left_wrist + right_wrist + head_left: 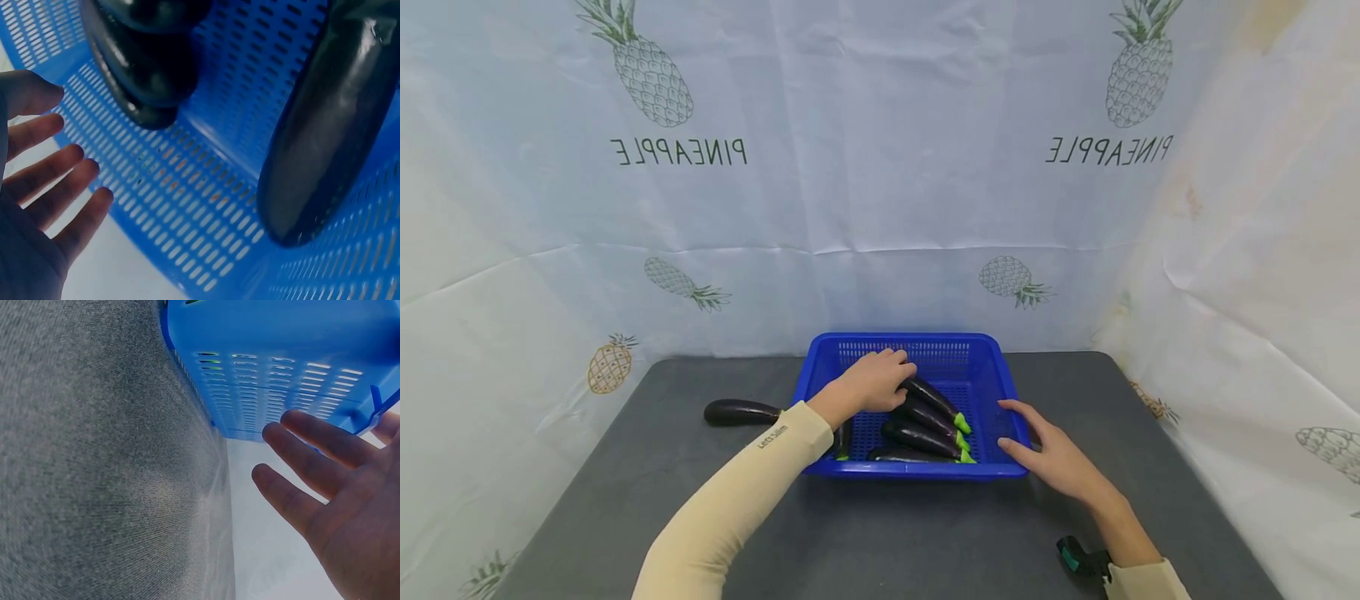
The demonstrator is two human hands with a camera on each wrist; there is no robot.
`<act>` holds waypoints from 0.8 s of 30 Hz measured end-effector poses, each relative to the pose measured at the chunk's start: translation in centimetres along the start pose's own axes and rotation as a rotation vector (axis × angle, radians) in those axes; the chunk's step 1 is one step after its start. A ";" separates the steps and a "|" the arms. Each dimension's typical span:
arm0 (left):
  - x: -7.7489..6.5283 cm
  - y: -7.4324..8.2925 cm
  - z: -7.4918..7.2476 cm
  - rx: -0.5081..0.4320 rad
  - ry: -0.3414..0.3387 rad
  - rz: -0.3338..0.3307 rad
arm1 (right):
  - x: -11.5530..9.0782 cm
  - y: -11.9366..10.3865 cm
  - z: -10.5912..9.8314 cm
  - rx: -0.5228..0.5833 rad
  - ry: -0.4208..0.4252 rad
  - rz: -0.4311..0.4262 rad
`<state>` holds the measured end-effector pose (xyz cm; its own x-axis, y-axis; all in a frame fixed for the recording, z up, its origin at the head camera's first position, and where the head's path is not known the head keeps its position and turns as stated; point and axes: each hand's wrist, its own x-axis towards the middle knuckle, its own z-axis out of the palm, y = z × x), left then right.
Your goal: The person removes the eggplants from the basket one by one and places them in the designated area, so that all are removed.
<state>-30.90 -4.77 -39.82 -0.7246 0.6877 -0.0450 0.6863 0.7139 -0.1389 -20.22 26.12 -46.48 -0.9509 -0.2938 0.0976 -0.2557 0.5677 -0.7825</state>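
A blue perforated plastic basket (917, 471) holds several dark purple eggplants with green stem ends. My left hand (874, 380) is inside the basket, beside the blunt end of the rearmost eggplant (937, 400). In the left wrist view its fingers are spread and hold nothing. A separate eggplant (844, 438) lies near the basket's left wall, partly hidden by my sleeve. My right hand (1060, 457) is at the basket's right side, thumb and fingers apart around the rim; contact is unclear. The right wrist view shows its fingers (306, 456) extended near the outer wall.
Outside the basket, on the grey table (880, 542), another eggplant (741, 412) lies to the left, its stem end hidden behind my left arm. A pineapple-printed cloth (880, 183) hangs behind the table. A dark wrist device (1081, 558) is on my right wrist.
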 end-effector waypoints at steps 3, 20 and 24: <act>0.5 0.2 0.5 -0.001 -0.009 0.010 | 0.0 0.0 -0.1 0.002 0.003 0.007; 1.9 1.6 3.0 0.026 -0.129 0.056 | 0.0 -0.1 -0.2 0.041 -0.015 -0.012; 2.2 1.9 3.1 0.031 -0.131 0.062 | 0.0 -0.3 -0.2 0.045 -0.012 -0.001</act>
<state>-31.42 -2.29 -43.27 -0.6840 0.7061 -0.1834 0.7295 0.6646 -0.1619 -20.20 26.10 -46.12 -0.9484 -0.3036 0.0914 -0.2485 0.5325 -0.8091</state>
